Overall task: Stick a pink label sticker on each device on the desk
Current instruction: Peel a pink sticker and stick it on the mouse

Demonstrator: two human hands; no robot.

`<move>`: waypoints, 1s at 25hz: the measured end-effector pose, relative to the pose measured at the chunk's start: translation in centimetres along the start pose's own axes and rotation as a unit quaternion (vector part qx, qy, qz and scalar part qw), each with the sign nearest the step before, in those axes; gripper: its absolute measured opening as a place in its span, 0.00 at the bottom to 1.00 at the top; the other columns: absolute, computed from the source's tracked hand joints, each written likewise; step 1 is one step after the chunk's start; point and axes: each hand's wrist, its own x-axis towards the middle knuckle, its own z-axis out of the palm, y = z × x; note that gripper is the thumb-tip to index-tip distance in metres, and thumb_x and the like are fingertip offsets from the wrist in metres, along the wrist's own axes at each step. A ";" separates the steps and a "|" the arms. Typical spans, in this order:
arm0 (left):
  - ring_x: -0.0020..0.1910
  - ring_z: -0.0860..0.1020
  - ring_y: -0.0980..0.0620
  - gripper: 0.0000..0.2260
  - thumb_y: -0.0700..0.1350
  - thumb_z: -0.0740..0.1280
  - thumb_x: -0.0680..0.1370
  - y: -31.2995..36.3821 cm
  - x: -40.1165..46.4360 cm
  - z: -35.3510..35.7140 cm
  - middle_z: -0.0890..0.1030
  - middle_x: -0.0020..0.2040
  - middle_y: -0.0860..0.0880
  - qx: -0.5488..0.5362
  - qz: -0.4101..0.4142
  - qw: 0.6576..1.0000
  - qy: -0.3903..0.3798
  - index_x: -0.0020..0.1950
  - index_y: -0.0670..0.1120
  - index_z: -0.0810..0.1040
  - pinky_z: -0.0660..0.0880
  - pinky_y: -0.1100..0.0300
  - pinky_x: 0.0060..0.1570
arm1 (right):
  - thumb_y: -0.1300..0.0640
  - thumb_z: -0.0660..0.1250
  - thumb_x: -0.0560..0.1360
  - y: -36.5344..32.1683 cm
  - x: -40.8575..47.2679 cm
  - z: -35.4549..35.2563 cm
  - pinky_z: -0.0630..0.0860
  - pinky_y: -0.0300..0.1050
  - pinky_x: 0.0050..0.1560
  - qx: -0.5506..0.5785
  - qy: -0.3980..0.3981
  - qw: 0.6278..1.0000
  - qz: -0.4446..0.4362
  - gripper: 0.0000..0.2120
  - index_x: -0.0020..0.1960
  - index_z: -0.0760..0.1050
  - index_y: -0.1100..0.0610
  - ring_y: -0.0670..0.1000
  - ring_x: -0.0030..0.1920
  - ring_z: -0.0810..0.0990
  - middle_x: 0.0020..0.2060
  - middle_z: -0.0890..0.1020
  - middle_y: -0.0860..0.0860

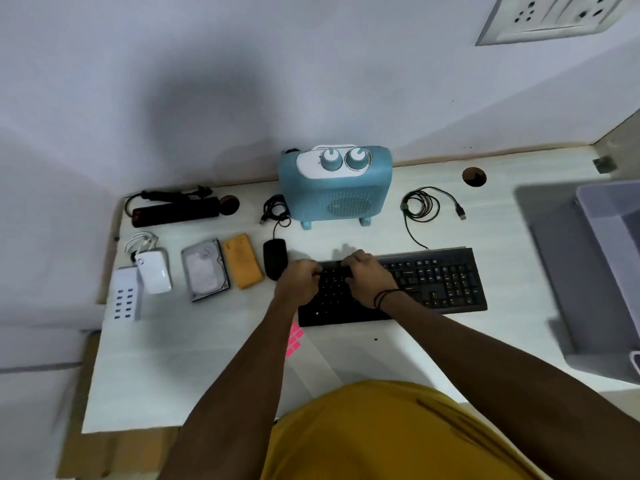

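Black keys sit under both hands at the left end of the keyboard (398, 285). The left hand (299, 278) has its fingers curled in, and the right hand (367, 275) does too, with the fingertips of both close together over the top left keys. The picture is too blurry to tell if the grip of either hand is pinching a sticker or just pressing on the keys. A dark band goes around the right wrist.

The sheet of pink stickers (294, 339) lies on the white surface (173, 368), just under the left arm and near the front left corner of the keyboard.

A black mouse (274, 258) lies just left of the left hand. Next to the mouse is an orange phone (241, 260), then a grey hard drive (205, 270), then a white power bank (154, 271) and a white charger (125, 299) with many small holes.

Behind the keyboard stands a blue heater (336, 188) with two round knobs on top. A black power strip (176, 211) lies at the back left, close to the wall. A coiled black cable (420, 206) lies to the right of the heater. A grey bin (609, 258) stands at the far right.

The person wears a yellow shirt (381, 434).
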 end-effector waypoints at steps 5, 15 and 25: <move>0.55 0.82 0.41 0.11 0.39 0.66 0.76 -4.4 -9.1 2.5 0.85 0.54 0.43 -0.039 -0.088 0.995 0.029 0.54 0.44 0.86 0.80 0.50 0.54 | 0.58 0.64 0.75 -5.2 -2.9 5.0 0.79 0.49 0.56 0.086 -0.100 0.991 0.035 0.11 0.55 0.81 0.54 0.59 0.55 0.82 0.55 0.83 0.57; 0.70 0.68 0.42 0.29 0.47 0.65 0.80 -7.4 -19.2 8.0 0.58 0.80 0.47 0.145 -0.085 0.979 -0.112 0.80 0.52 0.59 0.75 0.45 0.58 | 0.51 0.70 0.75 -9.6 -7.6 11.9 0.75 0.47 0.59 0.139 -0.156 0.950 0.231 0.28 0.70 0.67 0.61 0.59 0.64 0.76 0.65 0.75 0.59; 0.77 0.58 0.44 0.29 0.48 0.62 0.82 -7.9 -19.6 7.7 0.51 0.82 0.50 0.054 -0.107 0.982 -0.144 0.81 0.50 0.56 0.69 0.42 0.68 | 0.54 0.69 0.75 -10.3 -7.4 12.0 0.77 0.48 0.62 0.161 -0.177 0.935 0.262 0.14 0.58 0.83 0.58 0.56 0.59 0.81 0.57 0.84 0.55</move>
